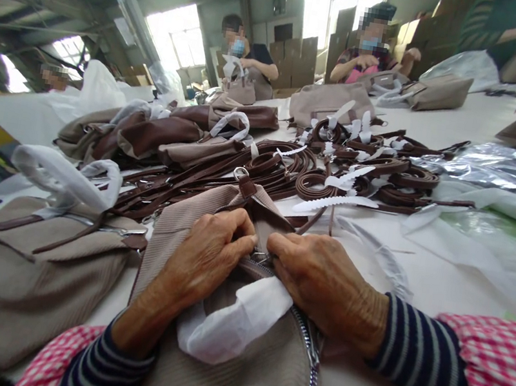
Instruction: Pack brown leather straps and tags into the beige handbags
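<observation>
Head view: left hand [209, 252], right hand [322, 283] pinch zipper [309, 339]; straps [262, 169] crowd beyond.

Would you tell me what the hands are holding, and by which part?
The left hand and right hand both grip the beige bag at its zipper edge, just above the white paper poking out.

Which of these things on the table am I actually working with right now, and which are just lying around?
In hand: left hand and right hand gripping the beige bag at its zip; white paper sticking out of it.
Lying about: second beige bag to the left; loose brown straps; coiled straps with white tags; clear plastic.
</observation>
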Demonstrator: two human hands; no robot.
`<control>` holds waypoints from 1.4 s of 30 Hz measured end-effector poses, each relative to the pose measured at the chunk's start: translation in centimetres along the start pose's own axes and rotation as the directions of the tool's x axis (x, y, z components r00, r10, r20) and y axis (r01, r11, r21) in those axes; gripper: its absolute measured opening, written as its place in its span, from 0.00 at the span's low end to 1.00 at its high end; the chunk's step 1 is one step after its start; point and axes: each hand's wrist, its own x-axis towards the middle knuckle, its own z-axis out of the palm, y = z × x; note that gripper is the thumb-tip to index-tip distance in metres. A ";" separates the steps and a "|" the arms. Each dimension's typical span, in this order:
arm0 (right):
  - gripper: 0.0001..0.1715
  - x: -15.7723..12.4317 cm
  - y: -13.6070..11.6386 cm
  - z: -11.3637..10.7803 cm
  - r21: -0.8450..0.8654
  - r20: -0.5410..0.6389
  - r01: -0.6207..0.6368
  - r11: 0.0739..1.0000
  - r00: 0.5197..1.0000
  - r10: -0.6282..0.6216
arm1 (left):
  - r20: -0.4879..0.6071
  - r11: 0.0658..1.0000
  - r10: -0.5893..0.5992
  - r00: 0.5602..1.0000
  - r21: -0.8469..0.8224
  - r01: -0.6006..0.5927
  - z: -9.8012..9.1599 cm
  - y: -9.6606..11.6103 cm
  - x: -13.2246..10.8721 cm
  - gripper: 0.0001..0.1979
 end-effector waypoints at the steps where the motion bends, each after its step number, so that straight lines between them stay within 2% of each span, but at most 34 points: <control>1: 0.08 0.0 0.0 0.1 0.009 -0.007 0.010 1.000 1.000 -0.010 | 0.000 1.000 0.010 1.000 -0.002 -0.010 0.0 0.0 0.0 0.09; 5: 0.09 0.1 0.1 0.3 0.048 -0.025 0.026 0.999 0.999 -0.025 | 0.015 0.997 0.067 0.998 -0.040 -0.066 -0.2 -0.3 0.0 0.08; 9: 0.08 0.2 0.3 0.5 0.065 -0.043 0.025 0.998 0.999 -0.022 | 0.071 0.983 0.116 0.991 -0.150 -0.105 -0.4 -0.7 -0.1 0.06; 12: 0.08 0.2 0.5 0.8 0.068 -0.071 0.035 0.997 0.997 -0.030 | 0.073 0.982 0.129 0.989 -0.148 -0.117 -0.4 -0.7 -0.2 0.08; 15: 0.08 0.2 0.5 1.1 0.079 -0.074 0.021 0.997 0.997 -0.015 | 0.051 0.985 0.138 0.989 -0.108 -0.132 -0.1 -0.7 -0.1 0.09; 18: 0.15 0.2 0.3 1.0 0.089 -0.058 0.002 0.996 0.998 0.003 | 0.020 0.975 0.181 0.983 -0.133 -0.177 0.4 -0.9 0.0 0.09; 21: 0.16 0.1 0.5 0.5 0.101 -0.017 -0.031 0.994 0.999 0.033 | -0.060 0.941 0.217 0.974 -0.254 -0.226 0.8 -1.3 -0.1 0.07; 24: 0.14 -0.2 1.4 -0.5 0.163 -0.042 -0.045 0.986 0.998 0.052 | -0.137 0.887 0.203 0.970 -0.394 -0.241 0.9 -1.7 -0.3 0.08; 27: 0.15 -0.4 2.4 -1.6 0.362 -0.105 -0.011 0.932 0.993 0.053 | -0.179 0.843 0.201 0.963 -0.470 -0.264 0.9 -1.9 -0.4 0.08; 30: 0.08 0.0 2.5 -2.0 0.594 -0.116 0.008 0.804 0.990 0.077 | -0.232 0.802 0.206 0.951 -0.516 -0.300 0.7 -2.0 -0.5 0.07; 32: 0.08 0.8 2.0 -2.0 0.679 -0.102 -0.004 0.734 0.990 0.100 | -0.278 0.774 0.197 0.940 -0.544 -0.324 0.7 -2.0 -0.6 0.07; 34: 0.09 1.8 1.2 -1.7 0.688 -0.119 0.009 0.726 0.988 0.101 | -0.326 0.756 0.188 0.927 -0.554 -0.348 0.6 -1.9 -0.7 0.06; 37: 0.09 3.1 0.3 -1.1 0.648 -0.170 0.087 0.756 0.985 0.032 | -0.371 0.741 0.194 0.908 -0.551 -0.384 0.6 -1.8 -0.7 0.07; 39: 0.11 3.4 0.2 -0.7 0.669 -0.160 0.112 0.735 0.987 -0.004 | -0.390 0.737 0.207 0.897 -0.541 -0.405 0.7 -1.9 -0.5 0.07; 42: 0.08 3.0 0.8 -0.1 0.729 -0.167 0.081 0.680 0.984 0.062 | -0.375 0.734 0.230 0.898 -0.539 -0.413 0.7 -1.9 -0.2 0.06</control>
